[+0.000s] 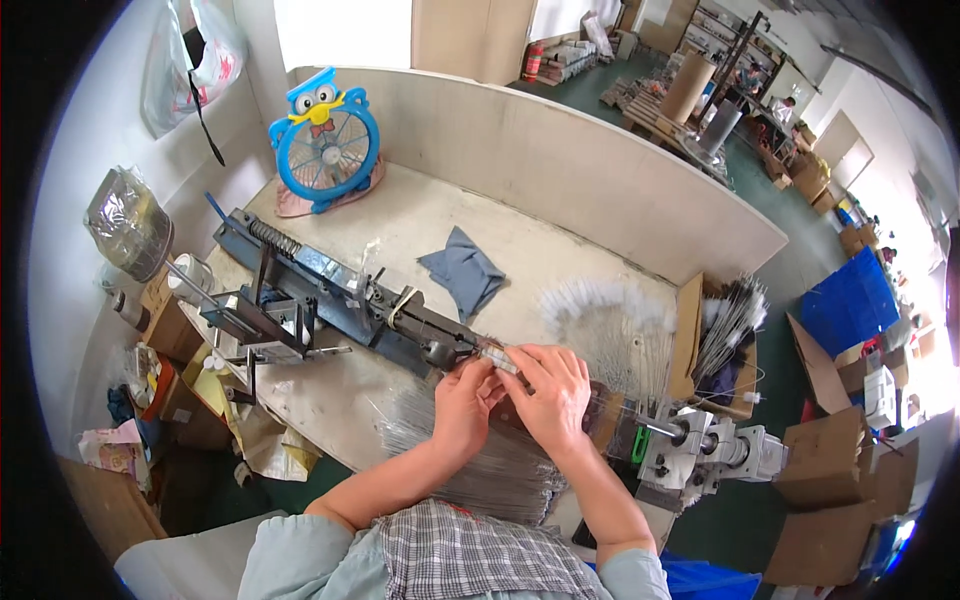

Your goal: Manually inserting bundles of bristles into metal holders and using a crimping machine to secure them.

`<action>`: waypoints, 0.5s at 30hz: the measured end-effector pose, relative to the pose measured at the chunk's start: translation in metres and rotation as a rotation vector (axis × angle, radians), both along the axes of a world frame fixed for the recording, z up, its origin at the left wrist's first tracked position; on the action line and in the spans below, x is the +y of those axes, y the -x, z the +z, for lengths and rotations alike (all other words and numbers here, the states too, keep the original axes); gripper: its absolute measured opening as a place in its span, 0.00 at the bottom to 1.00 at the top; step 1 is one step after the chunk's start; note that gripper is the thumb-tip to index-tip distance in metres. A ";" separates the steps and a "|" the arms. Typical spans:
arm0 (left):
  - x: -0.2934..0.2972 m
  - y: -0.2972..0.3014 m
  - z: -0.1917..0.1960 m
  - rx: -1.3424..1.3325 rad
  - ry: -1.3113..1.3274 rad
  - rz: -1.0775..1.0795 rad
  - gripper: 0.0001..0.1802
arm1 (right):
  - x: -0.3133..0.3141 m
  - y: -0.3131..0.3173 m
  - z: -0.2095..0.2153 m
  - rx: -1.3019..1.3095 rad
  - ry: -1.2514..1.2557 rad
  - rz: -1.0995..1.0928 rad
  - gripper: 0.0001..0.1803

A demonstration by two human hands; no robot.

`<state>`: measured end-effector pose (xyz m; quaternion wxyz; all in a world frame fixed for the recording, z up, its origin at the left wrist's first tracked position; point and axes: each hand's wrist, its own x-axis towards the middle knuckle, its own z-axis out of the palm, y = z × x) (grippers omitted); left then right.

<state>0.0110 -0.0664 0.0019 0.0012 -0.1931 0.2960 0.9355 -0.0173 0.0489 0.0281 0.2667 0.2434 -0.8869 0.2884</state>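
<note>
My left hand (pixel 464 403) and my right hand (pixel 550 390) meet at the near right end of a long dark metal machine (pixel 345 285). The fingers of both are drawn together around a small whitish piece (pixel 497 356). What kind of piece it is cannot be made out, and the fingertips partly hide it. Below my wrists lies a thick bundle of thin metal wires (pixel 490 470). Beyond my right hand, thin-stemmed pieces with fluffy white ends (pixel 600 305) are spread on the table (pixel 400 210).
A grey cloth (pixel 463 272) lies behind the machine, and a blue cartoon-shaped fan (pixel 328 150) stands farther back. On the right are a cardboard box (pixel 690 340) of wiry pieces and a metal mechanism (pixel 700 450). A low partition (pixel 560 150) borders the table's far side.
</note>
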 end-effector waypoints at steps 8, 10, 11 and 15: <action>-0.001 0.003 0.000 0.024 0.029 -0.017 0.03 | 0.005 -0.002 -0.001 -0.001 -0.051 -0.013 0.12; -0.001 0.003 -0.002 0.038 0.032 -0.021 0.04 | 0.006 -0.002 0.001 -0.002 -0.054 -0.015 0.12; -0.001 0.004 -0.002 0.028 0.030 -0.017 0.05 | 0.006 -0.001 0.001 -0.003 -0.057 -0.016 0.12; -0.003 0.003 -0.001 0.024 0.019 -0.020 0.07 | 0.005 -0.003 0.011 -0.005 -0.054 0.004 0.13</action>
